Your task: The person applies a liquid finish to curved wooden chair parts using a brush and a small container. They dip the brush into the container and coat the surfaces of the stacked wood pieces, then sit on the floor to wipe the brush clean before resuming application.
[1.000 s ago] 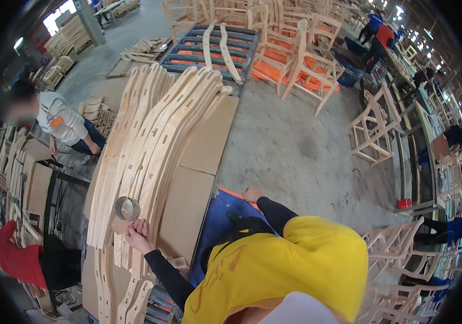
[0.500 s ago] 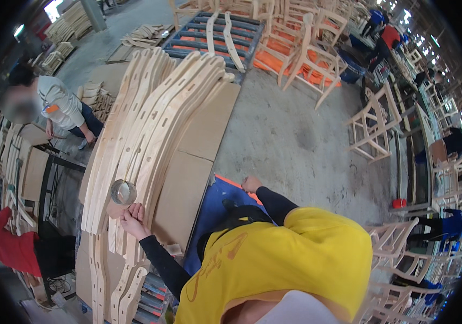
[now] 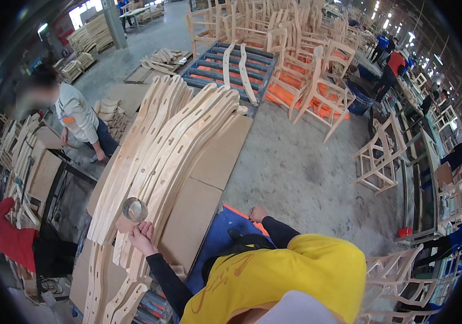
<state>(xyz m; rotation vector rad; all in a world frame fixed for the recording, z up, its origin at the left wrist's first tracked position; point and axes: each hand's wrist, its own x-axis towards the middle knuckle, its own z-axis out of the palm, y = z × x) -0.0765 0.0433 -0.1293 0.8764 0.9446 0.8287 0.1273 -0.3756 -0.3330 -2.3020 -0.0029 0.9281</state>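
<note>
Curved, slotted wooden chair parts (image 3: 161, 143) lie side by side in a long stack at my left. On the stack rests a small round container (image 3: 135, 209) with a shiny rim, and a thin stick reaches up from it. My left hand (image 3: 143, 238) is just below the container, its fingers curled together at the edge of a small tan piece (image 3: 125, 223). Whether the fingers grip that piece is unclear. My right hand (image 3: 258, 214) is held out past the blue sheet (image 3: 215, 232), fingers closed, and what they hold, if anything, is hidden.
Cardboard (image 3: 206, 178) covers the surface beneath the stack. Roller conveyor (image 3: 198, 73) continues beyond it, with two curved parts on top. Unfinished wooden chairs (image 3: 323, 89) stand ahead and right. A person in a light sweater (image 3: 79, 116) stands left; another in red (image 3: 12, 237) bends nearby.
The whole view has swung, so the scene sits lower and further right. Both hands keep nearly the same places beside the stack and the blue sheet.
</note>
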